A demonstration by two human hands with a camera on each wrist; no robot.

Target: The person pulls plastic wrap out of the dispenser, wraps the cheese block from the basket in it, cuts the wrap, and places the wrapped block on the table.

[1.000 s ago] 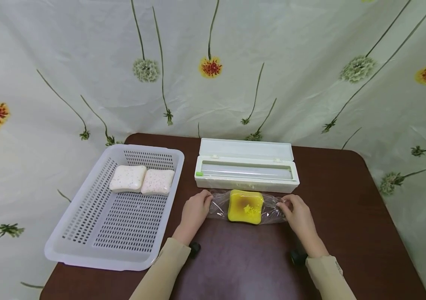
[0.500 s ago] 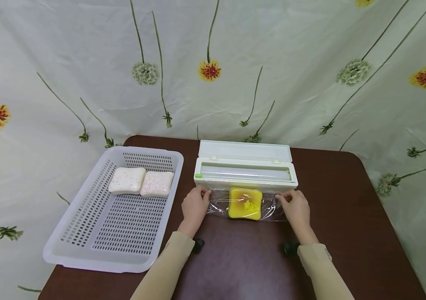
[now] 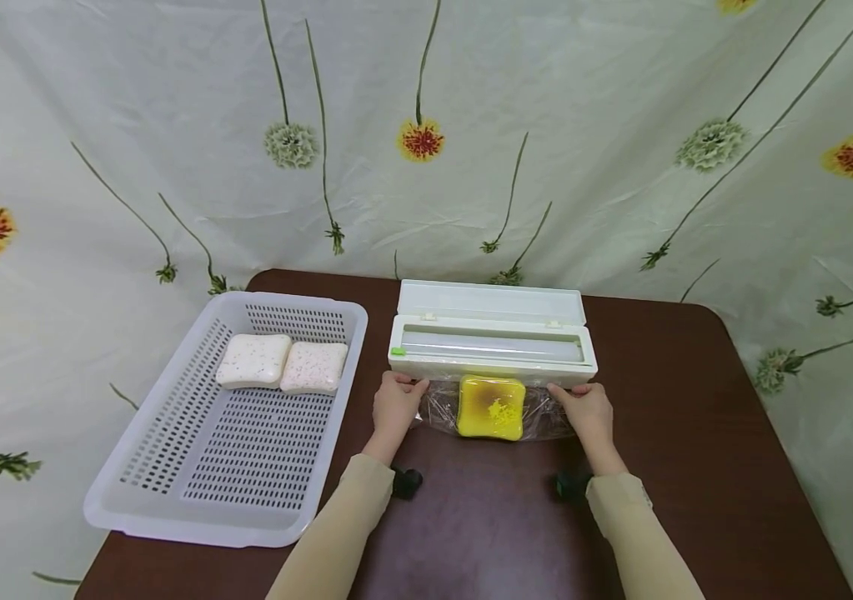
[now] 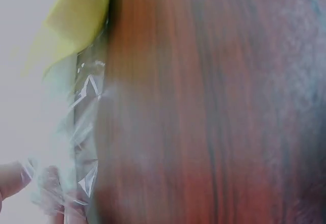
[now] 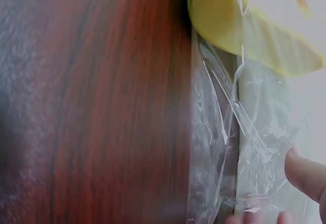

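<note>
A yellow, toast-shaped piece with a brownish top (image 3: 491,407) lies under clear plastic wrap (image 3: 441,404) in front of the wrap dispenser. The wrap spreads to both sides, wrinkled and slack. At its left end is my left hand (image 3: 393,410), thumb apart from the fingers. In the left wrist view, fingers (image 4: 53,183) show through the film. My right hand (image 3: 589,414) is at the other end, thumb extended toward the yellow piece. The right wrist view shows this thumb (image 5: 305,175) over the film, spread from the fingertips below. The white dispenser (image 3: 494,367) stands lid-up behind, showing its roll.
A white perforated basket (image 3: 197,533) stands at the left, with two speckled white toast-shaped pieces (image 3: 253,361) at its back. A green slider (image 3: 398,351) sits at the dispenser's left front. The dark wooden table (image 3: 696,433) meets a flowered cloth (image 3: 621,167) behind.
Both hands moved toward the dispenser and inward, drawing the yellow piece and wrap closer to it. The thumbs, earlier pinching the wrap's ends, now stand apart from the fingers, and the film looks slacker.
</note>
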